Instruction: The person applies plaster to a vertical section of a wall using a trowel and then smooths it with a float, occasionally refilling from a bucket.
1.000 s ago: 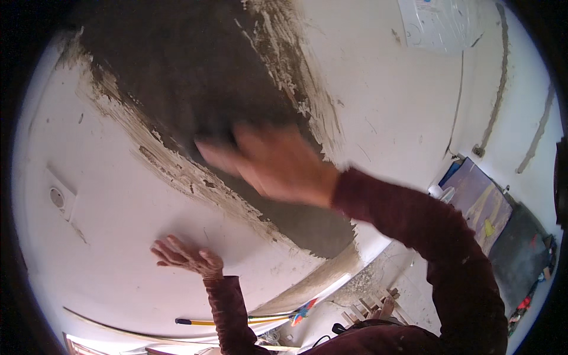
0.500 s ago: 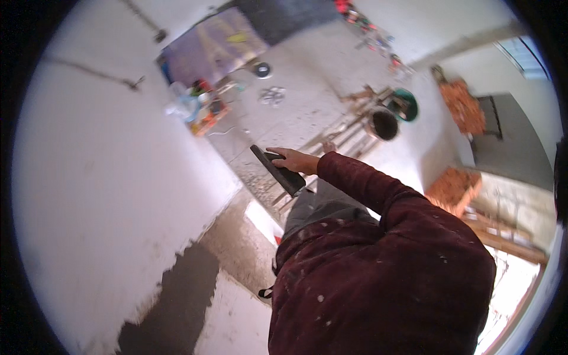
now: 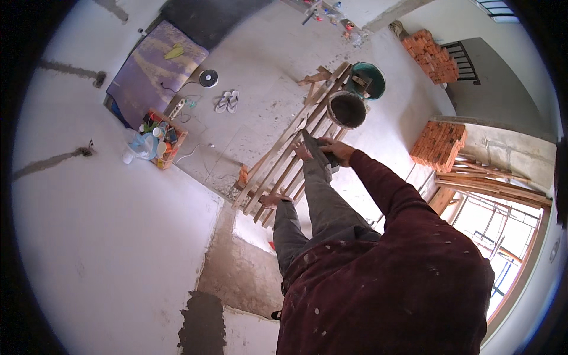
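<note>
My right hand [image 3: 340,151] is closed around the handle of a dark plastering float [image 3: 313,148], whose long flat blade points away from me. The float is held out in front of my legs, above a wooden plank platform [image 3: 278,157]. My bare feet [image 3: 274,201] stand on the planks. Beyond the hand, a round bucket [image 3: 346,112] with a dark inside sits at the platform's far end, beside a green tub [image 3: 378,83]. My left hand does not show. On the wall at the lower left is a dark, wet-looking plaster patch [image 3: 201,325].
A crate of bottles and odds and ends [image 3: 168,155] stands by the left wall. Behind it are a purple mat [image 3: 148,77], a round dark device [image 3: 208,78] and sandals [image 3: 227,102]. Brick stacks [image 3: 436,145] and loose timber [image 3: 491,183] are at the right.
My right hand has swung to the right with the float, away from the left wall and nearer the bucket. The view has turned too, so more of the platform and both feet show.
</note>
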Available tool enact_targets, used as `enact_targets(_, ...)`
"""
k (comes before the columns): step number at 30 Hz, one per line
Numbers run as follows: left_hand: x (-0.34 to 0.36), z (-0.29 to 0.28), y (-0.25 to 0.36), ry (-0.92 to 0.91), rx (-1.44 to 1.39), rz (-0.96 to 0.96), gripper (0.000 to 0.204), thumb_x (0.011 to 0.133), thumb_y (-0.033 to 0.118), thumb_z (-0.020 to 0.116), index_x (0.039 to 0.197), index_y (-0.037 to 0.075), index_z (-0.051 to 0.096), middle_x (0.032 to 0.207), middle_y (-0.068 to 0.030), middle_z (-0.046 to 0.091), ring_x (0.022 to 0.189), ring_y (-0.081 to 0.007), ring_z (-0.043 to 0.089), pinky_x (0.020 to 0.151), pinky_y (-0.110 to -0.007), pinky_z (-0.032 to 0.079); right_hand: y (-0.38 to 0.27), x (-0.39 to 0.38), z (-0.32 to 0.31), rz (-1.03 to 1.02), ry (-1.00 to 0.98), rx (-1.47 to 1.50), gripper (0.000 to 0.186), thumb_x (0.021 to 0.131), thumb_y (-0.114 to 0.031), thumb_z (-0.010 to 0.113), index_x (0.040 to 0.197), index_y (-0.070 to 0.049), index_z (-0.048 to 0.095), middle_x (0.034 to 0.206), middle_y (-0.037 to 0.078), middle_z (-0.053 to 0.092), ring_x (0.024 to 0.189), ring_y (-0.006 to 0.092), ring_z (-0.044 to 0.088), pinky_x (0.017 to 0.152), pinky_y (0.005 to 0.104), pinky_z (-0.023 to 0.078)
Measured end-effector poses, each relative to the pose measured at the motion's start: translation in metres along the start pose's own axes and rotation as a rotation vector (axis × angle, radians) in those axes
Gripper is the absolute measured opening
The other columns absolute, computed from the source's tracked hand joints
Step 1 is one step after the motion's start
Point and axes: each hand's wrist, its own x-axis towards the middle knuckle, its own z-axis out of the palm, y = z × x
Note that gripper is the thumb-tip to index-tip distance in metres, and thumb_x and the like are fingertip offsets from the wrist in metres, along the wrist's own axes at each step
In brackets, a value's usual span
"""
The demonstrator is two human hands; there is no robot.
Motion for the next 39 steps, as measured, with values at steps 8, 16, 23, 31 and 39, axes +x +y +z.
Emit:
enact_targets(8,0.042,0.049,0.209,-0.643,-0.531,0.374,0.062,0.101,0.049,0.040,0.149,0.010,0.037,0.152,-0.0168,0.033,0.142,-0.0389,0.028,0.116,-0.053,0.020,-0.053,-0.023,-0.178,-0.225,0.276,0.446,0.031,0.101,-0.023,0.053,0.124,-0.001,0.055,0.120,0.012,0.063,0.109,0.0260,0.063,0.099,0.0454,0.051)
enact_targets(16,0.077,-0.075,0.508,-1.207,-1.588,0.747,0.059,0.102,0.041,0.050,0.147,0.004,0.041,0.146,-0.0159,0.046,0.137,-0.0316,0.041,0.114,-0.044,0.032,-0.119,-0.081,-0.251,-0.564,0.440,0.533,0.034,0.103,-0.024,0.052,0.127,-0.001,0.053,0.123,0.013,0.062,0.112,0.0280,0.061,0.101,0.0470,0.048)
enact_targets(23,0.064,-0.197,0.646,-1.213,-1.315,1.609,0.053,0.095,0.035,0.062,0.135,0.002,0.054,0.141,-0.0231,0.052,0.132,-0.0348,0.049,0.109,-0.043,0.039,-0.121,-0.110,-0.274,-0.564,0.556,0.701,0.040,0.104,-0.033,0.047,0.131,-0.004,0.052,0.122,0.014,0.063,0.111,0.0295,0.061,0.100,0.0463,0.048)
enact_targets(31,-0.012,-0.138,0.690,-1.289,-0.891,1.581,0.054,0.096,0.051,0.053,0.144,0.027,0.051,0.151,-0.0374,0.027,0.138,-0.0521,0.030,0.116,-0.049,0.028,-0.160,-0.059,-0.398,-0.470,0.689,0.499,0.048,0.102,-0.047,0.051,0.128,-0.007,0.060,0.113,0.009,0.068,0.095,0.0235,0.067,0.088,0.0446,0.054)
enact_targets(39,-0.029,-0.242,0.698,-1.610,-0.705,1.409,0.059,0.095,0.056,0.045,0.146,0.027,0.048,0.157,-0.0304,0.022,0.145,-0.0519,0.016,0.120,-0.054,0.018,-0.227,0.122,-0.546,-0.383,0.725,0.129,0.051,0.097,-0.050,0.057,0.116,-0.004,0.069,0.108,0.010,0.071,0.096,0.0238,0.065,0.093,0.0384,0.046)
